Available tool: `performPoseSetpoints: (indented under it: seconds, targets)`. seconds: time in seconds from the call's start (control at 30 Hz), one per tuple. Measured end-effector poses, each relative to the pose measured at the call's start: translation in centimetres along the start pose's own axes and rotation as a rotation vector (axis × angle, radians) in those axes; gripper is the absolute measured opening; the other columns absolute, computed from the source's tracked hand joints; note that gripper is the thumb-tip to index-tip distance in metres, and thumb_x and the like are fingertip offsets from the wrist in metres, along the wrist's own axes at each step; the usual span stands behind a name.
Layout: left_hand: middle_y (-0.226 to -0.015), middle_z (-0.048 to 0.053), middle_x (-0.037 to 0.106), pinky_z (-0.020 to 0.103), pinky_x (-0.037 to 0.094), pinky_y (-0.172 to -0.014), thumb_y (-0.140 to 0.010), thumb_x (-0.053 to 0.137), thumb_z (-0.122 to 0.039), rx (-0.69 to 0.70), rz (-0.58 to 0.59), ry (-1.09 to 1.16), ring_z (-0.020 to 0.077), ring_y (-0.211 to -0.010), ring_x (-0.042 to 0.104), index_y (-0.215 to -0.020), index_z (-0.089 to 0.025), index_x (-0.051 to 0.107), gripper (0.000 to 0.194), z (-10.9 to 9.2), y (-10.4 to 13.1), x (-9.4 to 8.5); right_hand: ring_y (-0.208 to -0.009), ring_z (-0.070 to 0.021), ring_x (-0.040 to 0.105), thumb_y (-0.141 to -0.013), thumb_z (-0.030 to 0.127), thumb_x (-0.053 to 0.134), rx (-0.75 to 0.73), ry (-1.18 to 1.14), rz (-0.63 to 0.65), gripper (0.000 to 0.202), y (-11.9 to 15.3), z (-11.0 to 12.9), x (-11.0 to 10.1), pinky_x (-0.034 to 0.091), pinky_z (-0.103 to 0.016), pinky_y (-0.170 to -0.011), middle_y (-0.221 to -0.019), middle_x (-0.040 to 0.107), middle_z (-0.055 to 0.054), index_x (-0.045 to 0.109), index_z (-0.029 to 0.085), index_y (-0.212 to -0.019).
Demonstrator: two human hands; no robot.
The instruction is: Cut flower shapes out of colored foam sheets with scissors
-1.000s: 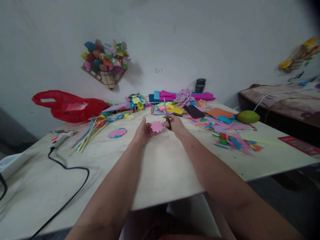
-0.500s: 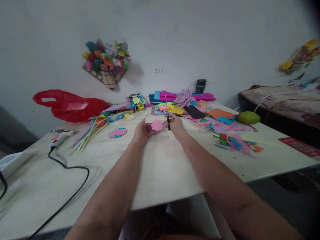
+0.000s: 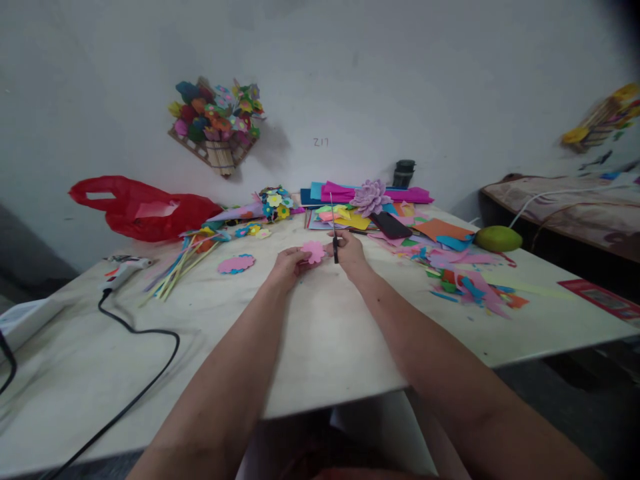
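Observation:
Between thumb and fingers, my left hand (image 3: 290, 263) pinches the left edge of a pink scalloped paper flower (image 3: 313, 252). My right hand (image 3: 349, 252) is closed around the dark handles of a pair of scissors (image 3: 335, 241), whose thin blades point up, away from me. A fingertip of my right hand is close to the flower's right edge; whether it touches is too small to tell. To the left on the table lies a stack of pink and blue scalloped pieces (image 3: 237, 264).
On the table (image 3: 320, 353) are a glue gun (image 3: 123, 272) with a black cord, a red bag (image 3: 145, 210), thin stems (image 3: 175, 270), a dark phone (image 3: 391, 225), coloured scraps (image 3: 470, 283) and a green fruit (image 3: 498, 238). Coloured sheets (image 3: 340, 193) lie near the wall.
My left thumb has come down onto the pink flower; before, it stood raised beside it. The flower has shifted slightly. The scissors remain in my right hand.

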State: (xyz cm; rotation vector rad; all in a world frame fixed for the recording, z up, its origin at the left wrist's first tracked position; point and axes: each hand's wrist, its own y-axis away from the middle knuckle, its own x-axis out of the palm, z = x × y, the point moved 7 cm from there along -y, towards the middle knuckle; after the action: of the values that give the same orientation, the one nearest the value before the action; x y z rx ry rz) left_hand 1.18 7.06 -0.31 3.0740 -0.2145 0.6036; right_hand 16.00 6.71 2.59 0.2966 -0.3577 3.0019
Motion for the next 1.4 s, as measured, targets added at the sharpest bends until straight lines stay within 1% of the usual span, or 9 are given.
performPoseSetpoints:
  seconds: [0.17, 0.4, 0.63, 0.8, 1.03, 1.13, 1.2, 1.3, 1.4]
  targets:
    - [-0.062, 0.005, 0.066, 0.036, 0.057, -0.067, -0.056, 0.073, -0.015, 0.036, -0.044, -0.002, 0.0182, -0.06, 0.065, -0.061, -0.014, 0.058, 0.015, -0.4, 0.1, -0.4, -0.044, -0.0101, 0.052, -0.053, 0.021, 0.078, 0.035, -0.03, -0.035, 0.037, 0.0, 0.0, -0.3, 0.037, -0.02, -0.044, -0.045, 0.051, 0.009, 0.057, 0.018, -0.083]
    - [-0.065, 0.003, 0.067, 0.036, 0.057, -0.067, -0.051, 0.081, -0.023, 0.129, -0.01, 0.009, 0.0173, -0.06, 0.065, -0.065, -0.013, 0.06, 0.027, -1.1, 0.3, -0.4, -0.037, -0.0081, 0.048, -0.061, 0.023, 0.079, 0.147, 0.0, -0.108, 0.035, 0.1, -0.1, -1.2, 0.033, -0.017, -0.036, -0.045, 0.053, 0.007, 0.054, 0.018, -0.085]
    - [-0.064, 0.002, 0.065, 0.034, 0.056, -0.069, -0.052, 0.081, -0.022, 0.167, -0.037, 0.023, 0.0168, -0.063, 0.066, -0.063, -0.013, 0.06, 0.025, -1.1, -0.1, -1.1, -0.037, -0.0048, 0.045, -0.07, 0.019, 0.075, 0.223, 0.109, -0.017, 0.022, 0.0, -0.7, -1.1, 0.034, -0.015, -0.039, -0.048, 0.055, 0.005, 0.06, 0.014, -0.086]
    - [-0.065, 0.002, 0.066, 0.032, 0.056, -0.07, -0.053, 0.08, -0.02, 0.166, -0.052, 0.063, 0.0156, -0.064, 0.066, -0.063, -0.014, 0.06, 0.023, -1.3, 0.0, -1.3, -0.038, -0.0044, 0.047, -0.078, 0.016, 0.068, 0.28, 0.225, 0.051, 0.017, 0.4, -0.7, -0.8, 0.027, -0.015, -0.035, -0.054, 0.059, 0.003, 0.064, 0.012, -0.093]
    - [-0.063, 0.004, 0.066, 0.033, 0.056, -0.07, -0.057, 0.079, -0.02, 0.106, -0.014, 0.053, 0.0166, -0.064, 0.066, -0.061, -0.013, 0.058, 0.022, -1.0, 0.1, -0.8, -0.039, -0.0059, 0.052, -0.081, 0.017, 0.065, 0.283, 0.188, 0.033, 0.024, -0.1, -1.2, -1.2, 0.021, -0.015, -0.032, -0.056, 0.063, 0.001, 0.063, 0.012, -0.105]
    - [-0.066, 0.006, 0.068, 0.031, 0.056, -0.066, -0.057, 0.078, -0.019, 0.092, -0.012, 0.046, 0.0172, -0.064, 0.067, -0.063, -0.012, 0.061, 0.02, -0.9, 0.1, -0.8, -0.038, -0.0072, 0.051, -0.079, 0.017, 0.068, 0.29, 0.204, -0.019, 0.023, -0.2, -1.1, -1.6, 0.023, -0.015, -0.032, -0.053, 0.061, 0.002, 0.062, 0.012, -0.101]
    - [-0.067, 0.007, 0.068, 0.031, 0.056, -0.065, -0.057, 0.079, -0.02, 0.084, -0.001, 0.038, 0.017, -0.064, 0.066, -0.065, -0.011, 0.064, 0.02, -0.8, 0.1, -0.7, -0.038, -0.0077, 0.051, -0.076, 0.014, 0.07, 0.262, 0.235, -0.053, 0.017, -0.2, -0.8, -1.7, 0.03, -0.016, -0.033, -0.05, 0.059, 0.003, 0.062, 0.012, -0.091]
    - [-0.068, 0.007, 0.069, 0.03, 0.056, -0.065, -0.058, 0.081, -0.022, 0.073, 0.026, 0.022, 0.0169, -0.065, 0.066, -0.067, -0.01, 0.065, 0.021, -0.7, 0.1, -0.6, -0.039, -0.0084, 0.051, -0.074, 0.013, 0.071, 0.204, 0.248, -0.06, 0.01, -0.3, -0.4, -1.5, 0.041, -0.018, -0.039, -0.046, 0.056, 0.003, 0.062, 0.013, -0.08]
    - [-0.069, 0.007, 0.069, 0.031, 0.056, -0.067, -0.058, 0.082, -0.023, 0.07, 0.056, 0.013, 0.0174, -0.066, 0.067, -0.068, -0.011, 0.066, 0.023, -0.7, 0.2, -0.4, -0.039, -0.0082, 0.051, -0.073, 0.016, 0.072, 0.178, 0.241, -0.045, 0.012, -0.4, -0.2, -1.4, 0.042, -0.018, -0.041, -0.046, 0.056, 0.004, 0.063, 0.013, -0.08]
